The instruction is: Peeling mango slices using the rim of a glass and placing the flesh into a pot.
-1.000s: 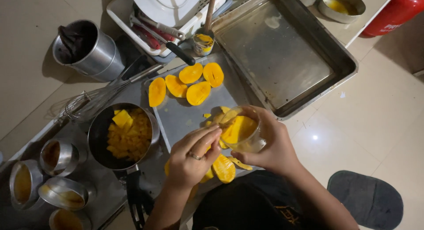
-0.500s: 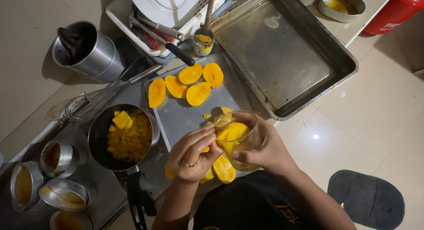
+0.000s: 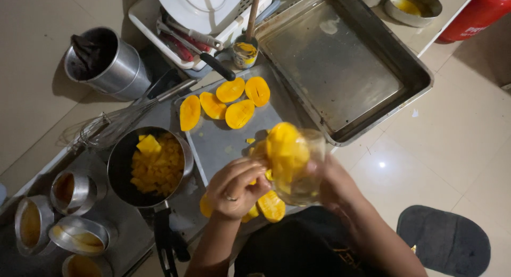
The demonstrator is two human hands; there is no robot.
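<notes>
My right hand (image 3: 334, 187) grips a clear drinking glass (image 3: 304, 170) tilted toward me, and yellow mango flesh (image 3: 285, 147) fills and bulges out of its mouth. My left hand (image 3: 234, 186), a ring on one finger, is closed on a mango piece pressed against the glass rim. More mango halves (image 3: 271, 205) lie just under both hands on a grey cutting board (image 3: 223, 141). Several cut mango halves (image 3: 229, 102) rest at the board's far end. A dark pan (image 3: 128, 165) of mango cubes (image 3: 155, 163) stands left of the board.
A large steel tray (image 3: 340, 69) lies at the upper right. A dish rack (image 3: 202, 27) with a white plate, a steel pot (image 3: 106, 64), a whisk (image 3: 106, 128) and several small steel moulds (image 3: 58, 213) surround the board. A dark mat (image 3: 444, 240) lies on the tiled floor.
The glass has tipped up toward me and mango flesh now stands higher in it. My left hand stays at the rim, holding the piece.
</notes>
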